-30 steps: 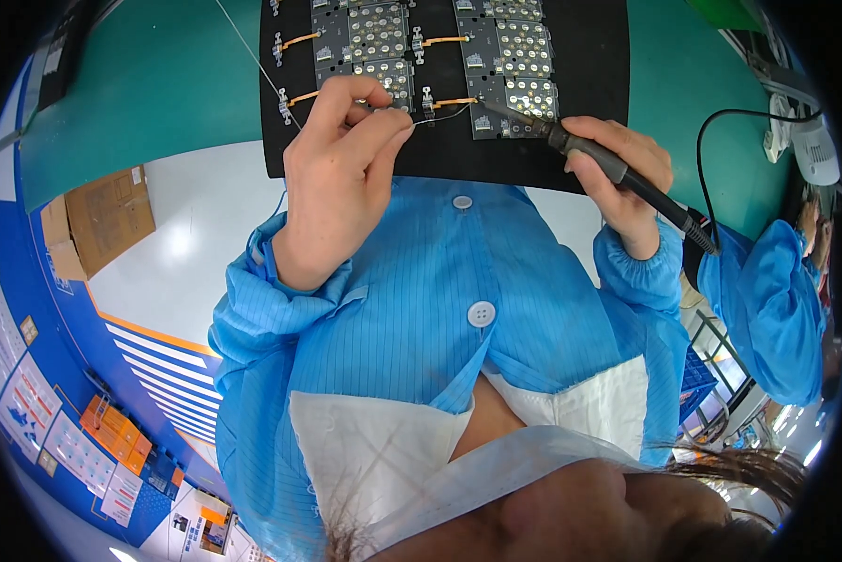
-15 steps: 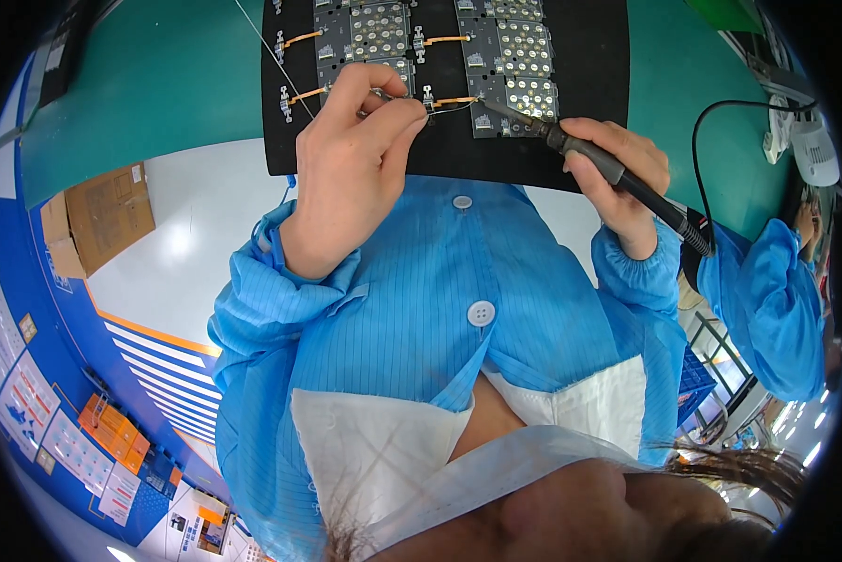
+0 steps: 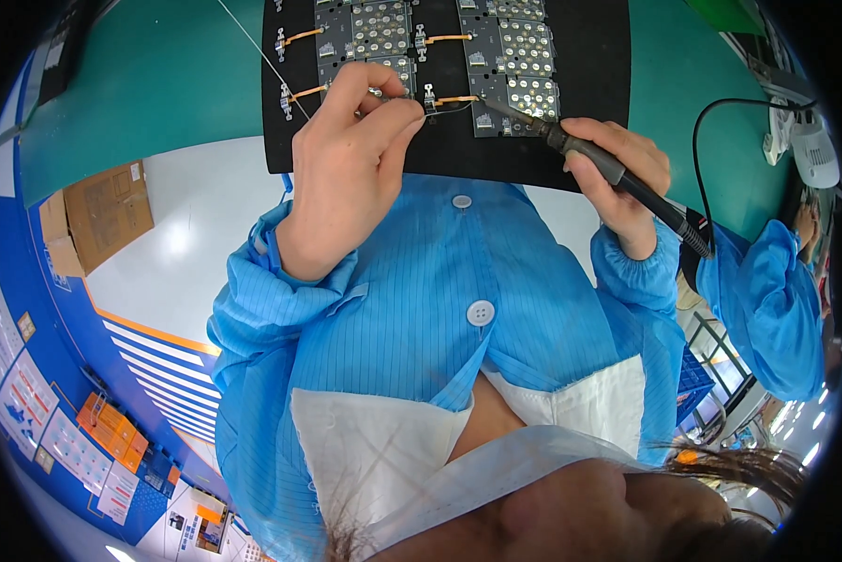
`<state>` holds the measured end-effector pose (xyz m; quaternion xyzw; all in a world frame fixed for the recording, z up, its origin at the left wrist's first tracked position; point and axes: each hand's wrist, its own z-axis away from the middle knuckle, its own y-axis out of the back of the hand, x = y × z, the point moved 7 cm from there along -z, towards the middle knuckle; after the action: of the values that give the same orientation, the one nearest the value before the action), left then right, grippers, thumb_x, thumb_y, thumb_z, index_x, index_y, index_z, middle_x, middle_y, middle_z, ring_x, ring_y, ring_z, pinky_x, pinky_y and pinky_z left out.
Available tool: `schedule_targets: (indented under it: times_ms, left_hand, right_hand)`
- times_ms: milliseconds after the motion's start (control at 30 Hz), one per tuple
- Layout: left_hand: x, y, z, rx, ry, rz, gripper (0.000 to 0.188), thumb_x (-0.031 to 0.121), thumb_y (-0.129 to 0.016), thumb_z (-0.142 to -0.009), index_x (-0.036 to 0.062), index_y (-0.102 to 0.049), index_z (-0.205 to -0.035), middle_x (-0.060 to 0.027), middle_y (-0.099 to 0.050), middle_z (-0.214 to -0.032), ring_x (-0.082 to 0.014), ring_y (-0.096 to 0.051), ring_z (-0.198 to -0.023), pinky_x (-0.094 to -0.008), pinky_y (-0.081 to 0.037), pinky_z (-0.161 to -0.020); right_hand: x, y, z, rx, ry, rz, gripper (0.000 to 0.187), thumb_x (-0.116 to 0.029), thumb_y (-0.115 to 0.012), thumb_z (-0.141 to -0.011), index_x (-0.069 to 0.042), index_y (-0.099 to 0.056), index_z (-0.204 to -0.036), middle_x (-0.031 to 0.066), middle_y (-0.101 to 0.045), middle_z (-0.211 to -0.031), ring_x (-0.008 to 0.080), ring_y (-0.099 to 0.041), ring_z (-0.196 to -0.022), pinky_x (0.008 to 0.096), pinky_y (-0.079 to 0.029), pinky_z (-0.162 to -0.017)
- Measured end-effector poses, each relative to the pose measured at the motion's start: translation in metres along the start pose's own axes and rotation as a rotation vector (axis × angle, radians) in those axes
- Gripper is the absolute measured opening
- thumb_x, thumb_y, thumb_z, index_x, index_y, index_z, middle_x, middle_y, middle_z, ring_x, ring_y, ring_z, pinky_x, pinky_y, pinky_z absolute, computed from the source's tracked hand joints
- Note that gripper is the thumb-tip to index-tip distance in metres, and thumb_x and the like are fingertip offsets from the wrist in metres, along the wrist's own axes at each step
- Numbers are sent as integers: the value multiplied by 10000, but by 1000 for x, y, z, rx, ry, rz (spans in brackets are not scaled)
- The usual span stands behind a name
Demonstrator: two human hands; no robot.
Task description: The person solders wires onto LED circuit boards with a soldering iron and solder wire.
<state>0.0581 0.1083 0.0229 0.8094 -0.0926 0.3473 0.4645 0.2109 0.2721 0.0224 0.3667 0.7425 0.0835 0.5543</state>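
Left hand (image 3: 350, 173), upper centre of frame: thumb and forefinger pinched on a thin pale wire (image 3: 252, 43) that runs in from the upper left; its free end leaves the fingertips rightward in a shallow curve. Right hand (image 3: 622, 173), upper right of centre: fingers closed pen-fashion around the grip of a dark soldering iron (image 3: 594, 150), tip pointing up and left. Wire end and iron tip come together at the left side of a circuit board (image 3: 531, 89), top of frame; too small to tell whether they touch. At that same spot ends an orange strip (image 3: 456, 99), running from a small metal connector (image 3: 429, 97) just to its left. Similar boards stand in two columns on a black mat (image 3: 589, 56), over a green tabletop (image 3: 158, 84). Black cord (image 3: 699, 155) loops up from the iron's rear, right of frame. Cardboard box (image 3: 110, 215), left side.
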Motion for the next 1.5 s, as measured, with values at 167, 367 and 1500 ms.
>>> schedule_targets:
  times_ms: [167,367,1500]
  left_hand:
    - [-3,-4,-1,5,-12,30,107,-62,-684,-763,-9,-675,-856,-74,-547,-968,-135,-519,-659,-240,-430,-544]
    - [1,-10,-7,-6,-30,20,93,-25,-687,-742,21,-648,-813,-68,-537,-967,-185,-602,-685,-301,-495,-558]
    - [-20,-43,-17,29,38,173,116,-36,-717,-750,-30,-662,-851,-60,-539,-894,-113,-515,-598,-238,-410,-515]
  right_hand:
    - [1,0,0,0,-6,-2,253,-110,-706,-789,4,-667,-1011,110,-653,-697,179,-643,-569,237,-455,-478]
    - [3,1,2,9,-8,-6,257,-118,-705,-788,5,-668,-1011,109,-656,-696,179,-645,-570,235,-461,-478]
    - [5,2,-5,8,30,-6,250,-106,-704,-786,11,-672,-1004,104,-634,-657,167,-624,-545,235,-423,-450]
